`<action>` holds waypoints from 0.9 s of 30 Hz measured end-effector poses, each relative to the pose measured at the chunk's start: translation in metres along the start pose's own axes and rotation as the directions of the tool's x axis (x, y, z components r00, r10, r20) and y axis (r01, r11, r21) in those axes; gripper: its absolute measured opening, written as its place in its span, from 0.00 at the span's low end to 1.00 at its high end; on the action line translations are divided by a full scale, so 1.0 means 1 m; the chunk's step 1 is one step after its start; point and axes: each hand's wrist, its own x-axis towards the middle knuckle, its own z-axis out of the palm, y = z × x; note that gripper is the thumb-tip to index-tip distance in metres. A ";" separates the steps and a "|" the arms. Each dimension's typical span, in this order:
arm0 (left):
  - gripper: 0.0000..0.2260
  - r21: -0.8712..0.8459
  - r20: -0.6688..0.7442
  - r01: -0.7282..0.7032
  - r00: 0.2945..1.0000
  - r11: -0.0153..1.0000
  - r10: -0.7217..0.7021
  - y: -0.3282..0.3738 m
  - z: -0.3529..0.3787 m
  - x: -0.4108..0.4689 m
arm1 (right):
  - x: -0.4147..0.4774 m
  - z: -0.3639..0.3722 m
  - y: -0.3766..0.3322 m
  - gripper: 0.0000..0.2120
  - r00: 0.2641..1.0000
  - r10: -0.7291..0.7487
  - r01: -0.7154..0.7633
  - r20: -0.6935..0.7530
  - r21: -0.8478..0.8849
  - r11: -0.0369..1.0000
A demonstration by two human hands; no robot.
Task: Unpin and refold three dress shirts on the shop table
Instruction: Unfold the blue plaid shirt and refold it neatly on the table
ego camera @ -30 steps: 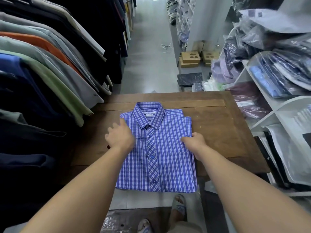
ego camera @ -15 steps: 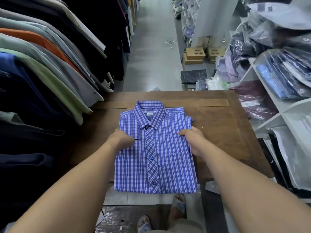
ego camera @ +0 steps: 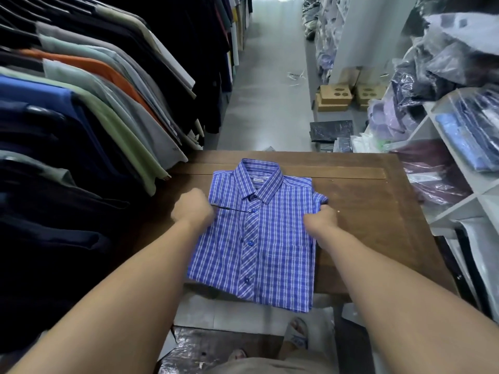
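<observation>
A folded blue plaid dress shirt (ego camera: 272,238) lies collar-away on the brown wooden shop table (ego camera: 361,211), its lower part hanging past the near edge and turned slightly. My left hand (ego camera: 193,209) grips the shirt's left edge at chest height, fingers curled, next to a thin dark line across the cloth. My right hand (ego camera: 322,220) grips the right edge, where a fold of sleeve sticks out. No other dress shirt lies on the table.
A rack of hanging shirts (ego camera: 94,117) crowds the table's left side. White shelves (ego camera: 464,147) with bagged garments stand on the right. Cardboard boxes (ego camera: 334,97) and dark packets sit on the aisle floor beyond. My sandalled feet show below the table.
Both hands went from lying on the shirt to curling around its side edges. The shirt has been pulled toward me and rotated a little, its bottom hem now past the table edge.
</observation>
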 end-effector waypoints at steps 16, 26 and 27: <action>0.28 0.050 0.289 -0.709 0.684 0.703 0.669 0.012 0.033 -0.033 | -0.019 0.006 0.003 0.32 0.984 -0.139 0.086 -0.114 -0.382 0.920; 0.38 0.302 0.348 -0.615 0.783 0.728 0.516 0.006 0.049 -0.032 | -0.025 0.009 0.014 0.30 0.997 -0.076 0.056 -0.033 -0.412 0.909; 0.41 0.257 0.431 -0.640 0.746 0.724 0.507 0.006 0.049 -0.032 | -0.025 0.008 0.014 0.30 0.997 -0.071 0.051 -0.034 -0.409 0.911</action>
